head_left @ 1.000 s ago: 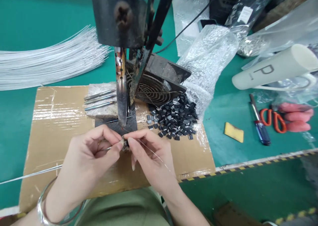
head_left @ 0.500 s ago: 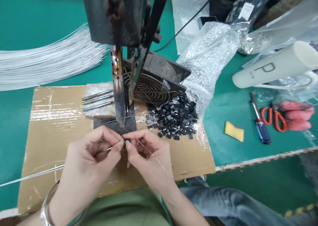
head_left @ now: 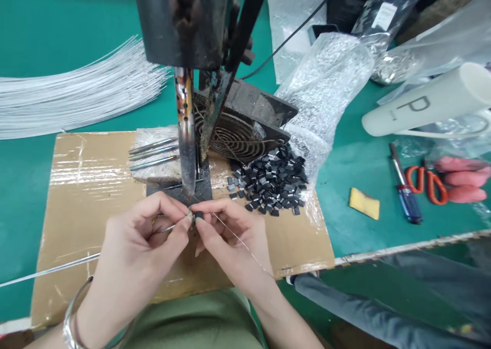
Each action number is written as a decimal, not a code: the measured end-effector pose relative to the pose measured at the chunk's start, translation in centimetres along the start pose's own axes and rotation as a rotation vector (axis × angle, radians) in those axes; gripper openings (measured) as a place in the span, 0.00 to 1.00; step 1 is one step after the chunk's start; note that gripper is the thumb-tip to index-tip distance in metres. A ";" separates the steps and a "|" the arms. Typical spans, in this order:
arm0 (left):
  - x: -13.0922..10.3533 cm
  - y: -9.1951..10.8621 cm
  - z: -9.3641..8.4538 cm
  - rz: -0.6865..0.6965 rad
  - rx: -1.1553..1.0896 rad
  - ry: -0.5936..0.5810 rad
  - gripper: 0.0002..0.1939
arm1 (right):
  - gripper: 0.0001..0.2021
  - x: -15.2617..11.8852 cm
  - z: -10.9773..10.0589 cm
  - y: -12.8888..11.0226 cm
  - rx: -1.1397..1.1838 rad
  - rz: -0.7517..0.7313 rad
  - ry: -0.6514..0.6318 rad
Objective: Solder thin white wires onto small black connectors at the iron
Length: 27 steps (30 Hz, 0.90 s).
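Note:
My left hand (head_left: pixel 143 241) is closed on a thin white cable (head_left: pixel 69 264), which trails off to the left edge. Thumb and forefinger pinch its end just below the soldering iron (head_left: pixel 187 170), an upright, heat-stained barrel pointing down. Pressed up against that end is a small black connector (head_left: pixel 199 214), held between the thumb and forefinger of my right hand (head_left: pixel 236 241). A fine solder wire (head_left: pixel 241 242) also runs through my right hand, from near the iron's tip back over the wrist. The fingertips partly cover the contact between cable and connector.
Loose black connectors (head_left: pixel 274 183) lie heaped at the right of the cardboard (head_left: pixel 92 185), beside a grimy fan (head_left: pixel 240 137). White cables (head_left: pixel 76 98) are bundled at left. A yellow sponge (head_left: pixel 364 204), a screwdriver (head_left: pixel 408 201) and orange-handled scissors (head_left: pixel 435 188) lie at right.
The whole view has shifted slightly, so things on the bench appear a little farther right. Both hands keep their pinch nearly unchanged. Another person's leg at lower right has moved.

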<state>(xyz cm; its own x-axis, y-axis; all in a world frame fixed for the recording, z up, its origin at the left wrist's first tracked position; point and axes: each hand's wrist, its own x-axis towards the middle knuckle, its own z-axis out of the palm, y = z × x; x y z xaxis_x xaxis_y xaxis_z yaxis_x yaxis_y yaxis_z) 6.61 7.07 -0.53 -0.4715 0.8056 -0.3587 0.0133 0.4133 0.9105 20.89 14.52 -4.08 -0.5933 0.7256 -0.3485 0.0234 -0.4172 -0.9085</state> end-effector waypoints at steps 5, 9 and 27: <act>-0.2 0.1 0.1 0.023 0.021 0.004 0.06 | 0.06 0.1 0.2 0.1 -0.011 0.009 0.038; 0.1 0.0 0.0 0.029 0.044 -0.006 0.06 | 0.06 -0.1 0.1 -0.2 -0.042 0.004 0.007; 0.3 0.5 0.6 -0.007 -0.062 0.029 0.07 | 0.05 0.1 0.2 0.6 0.006 0.013 0.066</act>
<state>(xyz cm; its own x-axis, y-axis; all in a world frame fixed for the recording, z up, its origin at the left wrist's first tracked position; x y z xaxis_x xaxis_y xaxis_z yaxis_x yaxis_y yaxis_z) 7.02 7.72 -0.32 -0.4969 0.7896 -0.3600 -0.0446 0.3911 0.9193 20.72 14.20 -4.63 -0.5386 0.7544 -0.3752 0.0260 -0.4302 -0.9024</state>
